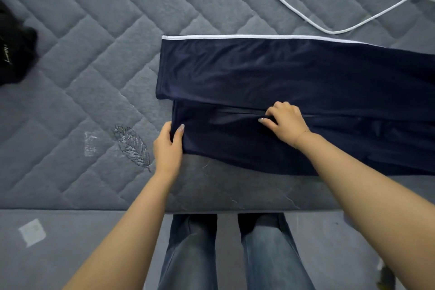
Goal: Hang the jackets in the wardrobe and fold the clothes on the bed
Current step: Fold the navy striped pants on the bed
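my left hand (167,146) pinches the navy garment (282,73) at its left edge on the bed (94,30), right hand (283,122) fingers pinching its middle fold.

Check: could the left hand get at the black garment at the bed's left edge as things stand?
Probably yes: bare quilted bed cover lies between the left hand and the black garment, though that hand now grips the navy trousers.

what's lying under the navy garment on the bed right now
The navy garment lies flat on the grey quilted bed cover, which shows all around it. Its own folded layers overlap. Whether anything else sits beneath is hidden by the fabric.
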`<state>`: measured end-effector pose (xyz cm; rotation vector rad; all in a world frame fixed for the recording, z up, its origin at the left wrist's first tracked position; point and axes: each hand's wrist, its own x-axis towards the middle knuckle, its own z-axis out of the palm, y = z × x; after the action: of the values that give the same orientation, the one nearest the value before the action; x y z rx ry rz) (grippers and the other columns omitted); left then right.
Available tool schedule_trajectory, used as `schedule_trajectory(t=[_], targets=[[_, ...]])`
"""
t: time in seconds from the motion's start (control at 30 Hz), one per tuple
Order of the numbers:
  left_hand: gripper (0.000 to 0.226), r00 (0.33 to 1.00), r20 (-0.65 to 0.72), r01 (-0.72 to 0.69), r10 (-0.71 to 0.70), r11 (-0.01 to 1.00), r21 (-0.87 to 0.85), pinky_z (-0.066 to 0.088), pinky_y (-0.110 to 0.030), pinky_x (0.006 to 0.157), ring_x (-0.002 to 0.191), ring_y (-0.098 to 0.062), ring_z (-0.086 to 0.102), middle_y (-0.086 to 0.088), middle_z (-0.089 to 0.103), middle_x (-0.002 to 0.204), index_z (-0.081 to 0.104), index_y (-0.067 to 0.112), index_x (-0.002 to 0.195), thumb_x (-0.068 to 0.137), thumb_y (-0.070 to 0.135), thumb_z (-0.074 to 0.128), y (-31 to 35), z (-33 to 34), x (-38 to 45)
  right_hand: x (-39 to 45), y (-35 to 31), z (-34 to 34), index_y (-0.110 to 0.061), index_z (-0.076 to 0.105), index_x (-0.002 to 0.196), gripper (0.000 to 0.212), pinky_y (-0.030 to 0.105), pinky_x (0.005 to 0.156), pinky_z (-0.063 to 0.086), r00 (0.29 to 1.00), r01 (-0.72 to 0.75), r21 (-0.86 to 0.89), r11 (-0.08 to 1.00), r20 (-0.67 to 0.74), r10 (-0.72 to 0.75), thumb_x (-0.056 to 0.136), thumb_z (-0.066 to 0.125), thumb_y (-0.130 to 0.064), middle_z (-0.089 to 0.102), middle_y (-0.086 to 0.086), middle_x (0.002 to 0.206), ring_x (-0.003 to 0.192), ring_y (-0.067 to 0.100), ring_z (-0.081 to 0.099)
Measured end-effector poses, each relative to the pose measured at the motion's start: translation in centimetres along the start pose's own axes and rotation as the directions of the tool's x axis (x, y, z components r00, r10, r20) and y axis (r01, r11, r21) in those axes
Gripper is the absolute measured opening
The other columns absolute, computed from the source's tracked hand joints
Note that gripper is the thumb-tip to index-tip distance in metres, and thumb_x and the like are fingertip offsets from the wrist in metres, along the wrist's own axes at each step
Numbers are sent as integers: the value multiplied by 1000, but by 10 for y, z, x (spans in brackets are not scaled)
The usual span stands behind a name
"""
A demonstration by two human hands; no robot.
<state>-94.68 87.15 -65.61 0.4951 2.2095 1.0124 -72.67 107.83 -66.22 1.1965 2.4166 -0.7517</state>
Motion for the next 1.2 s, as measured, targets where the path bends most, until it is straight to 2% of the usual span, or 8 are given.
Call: schedule_trajectory(t=[0.1, 0.2, 0.37, 0.57, 0.83, 1.03, 1.1, 1.2], targets=[[18, 982, -47, -177, 181, 981, 75, 42, -41, 69, 70, -20, 52, 0, 61, 76, 53, 15, 93, 99, 32, 49, 26, -17, 10, -1, -3, -24, -14, 52, 96, 23, 36, 76, 36, 996, -21, 328, 944, -76, 48, 101, 46, -37, 55, 0, 91, 88, 25, 53], [17, 969, -36, -240, 243, 969, 61, 41, -32, 68, 73, -13, 54, 11, 61, 78, 55, 18, 97, 99, 33, 48, 55, -36, 40, 12, -9, -64, -17, 49, 98, 20, 35, 68, 35, 978, 37, 350, 936, -207, 39, 99, 49, -37, 60, 0, 84, 79, 26, 56], [14, 977, -40, -208, 212, 975, 79, 39, -19, 68, 77, -2, 56, 16, 60, 82, 56, 18, 96, 99, 31, 52, 80, -43, 122, 84, -38, -104, -9, 56, 107, 26, 43, 85, 40, 959, 48, 248, 967, -282, 25, 99, 51, -33, 66, 13, 104, 98, 36, 57], [42, 984, 143, 89, -102, 991, 96, 46, -37, 99, 113, -21, 58, -7, 61, 125, 49, 8, 126, 94, 31, 63, 54, -20, 175, 138, -55, -66, -15, 48, 136, 43, 41, 104, 33, 978, -141, 44, 989, -148, 146, 96, 56, -29, 45, 10, 135, 127, 30, 40], [11, 994, 95, -69, 54, 984, 163, 40, -26, 78, 97, -14, 56, 4, 60, 109, 47, 16, 109, 102, 24, 49, 46, -22, 167, 144, -48, -66, -11, 62, 110, 18, 36, 94, 32, 907, -152, 79, 985, -385, 171, 98, 51, -18, 60, 8, 112, 110, 30, 51], [61, 988, 15, -141, 151, 874, 464, 34, -42, 104, 129, -28, 39, -12, 38, 142, 36, 12, 143, 90, 22, 67, 70, -11, 162, 113, -42, -75, -11, 55, 133, 40, 36, 115, 27, 914, -43, 353, 935, -364, 179, 93, 57, -10, 55, 3, 135, 128, 21, 47], [60, 973, 52, -213, 225, 786, 580, 26, -48, 110, 136, -30, 31, -11, 31, 149, 40, 13, 142, 90, 27, 66, 87, 0, 153, 88, -31, -78, -10, 54, 134, 42, 30, 112, 32, 892, -19, 473, 881, -391, 228, 92, 57, -8, 54, 4, 137, 129, 20, 46], [52, 944, 202, -329, 261, 787, 522, 27, -45, 110, 136, -26, 32, -6, 34, 149, 46, 16, 140, 92, 29, 64, 114, 27, 133, 47, -4, -78, -13, 54, 135, 42, 29, 113, 31, 883, -59, 507, 860, -375, 282, 94, 57, -8, 52, 2, 140, 132, 19, 44]])
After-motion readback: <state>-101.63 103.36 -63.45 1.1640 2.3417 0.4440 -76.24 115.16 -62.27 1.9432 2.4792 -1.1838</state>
